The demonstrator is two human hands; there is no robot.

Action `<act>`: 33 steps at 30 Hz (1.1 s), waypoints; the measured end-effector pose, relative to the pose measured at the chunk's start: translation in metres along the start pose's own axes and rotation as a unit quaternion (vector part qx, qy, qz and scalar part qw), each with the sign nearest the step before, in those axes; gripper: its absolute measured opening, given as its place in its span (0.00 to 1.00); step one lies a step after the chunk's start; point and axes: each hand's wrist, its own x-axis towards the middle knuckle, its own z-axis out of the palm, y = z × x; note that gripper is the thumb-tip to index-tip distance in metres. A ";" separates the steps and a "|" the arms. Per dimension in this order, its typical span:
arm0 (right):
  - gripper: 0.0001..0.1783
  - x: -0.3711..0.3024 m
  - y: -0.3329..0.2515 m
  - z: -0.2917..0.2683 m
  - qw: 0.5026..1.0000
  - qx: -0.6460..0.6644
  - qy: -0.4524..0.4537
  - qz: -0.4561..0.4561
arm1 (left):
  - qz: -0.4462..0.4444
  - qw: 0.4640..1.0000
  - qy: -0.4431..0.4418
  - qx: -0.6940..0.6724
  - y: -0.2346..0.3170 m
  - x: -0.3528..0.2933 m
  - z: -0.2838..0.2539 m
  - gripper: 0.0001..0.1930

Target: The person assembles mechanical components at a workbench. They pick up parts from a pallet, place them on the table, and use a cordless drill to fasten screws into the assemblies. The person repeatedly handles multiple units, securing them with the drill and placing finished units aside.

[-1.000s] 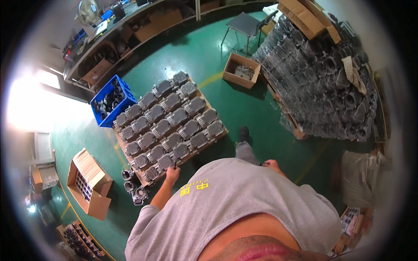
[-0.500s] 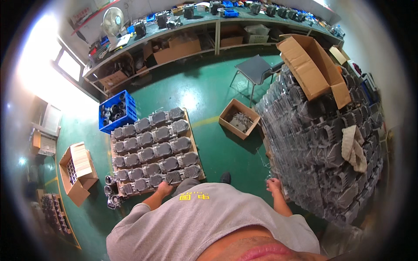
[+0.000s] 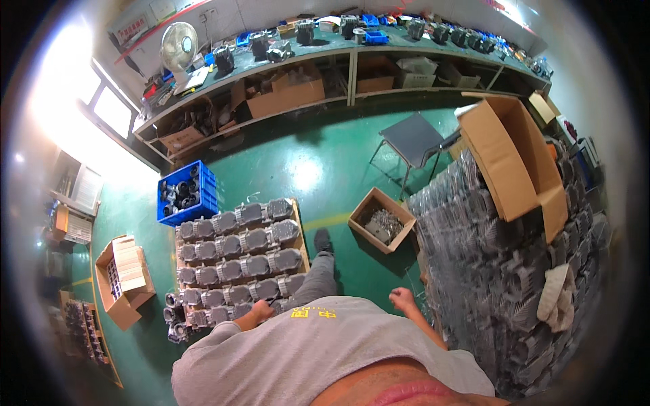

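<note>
My left hand [image 3: 258, 312] hangs low beside the near edge of a pallet of grey metal housings [image 3: 252, 239]. Its fingers are curled, and what they hold, if anything, is too small to make out. Closed in a loose fist, my right hand [image 3: 403, 300] is held out from my body with nothing visible in it. It is nearest to a tall stack of grey castings [image 3: 467, 284] in clear plastic wrap, apart from it. One dark shoe [image 3: 323, 241] of mine is stretched forward beside the pallet.
An open carton of small metal parts [image 3: 382, 222] stands ahead, near a grey chair [image 3: 412, 141]. A blue crate [image 3: 187, 194] of dark parts sits beyond the pallet; another carton [image 3: 124, 281] lies left. A large carton [image 3: 511, 159] tops the stack. A long workbench [image 3: 325, 47] spans the back.
My foot has stepped forward alongside the pallet. The bench, chair and cartons have shifted in view as I move. My right hand has swung slightly left, away from the wrapped stack.
</note>
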 end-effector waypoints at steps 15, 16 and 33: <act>0.13 0.208 -0.347 -0.042 0.995 0.019 0.102 -0.003 | -0.028 0.948 0.107 -0.300 0.075 0.224 -0.245 0.15; 0.13 0.224 -0.380 -0.034 0.995 0.038 0.084 -0.024 | -0.034 0.941 0.103 -0.320 0.079 0.227 -0.264 0.15; 0.22 0.566 -0.567 -0.046 0.930 -0.350 -0.016 -0.108 | 0.026 0.962 0.182 -0.200 0.187 0.452 -0.510 0.24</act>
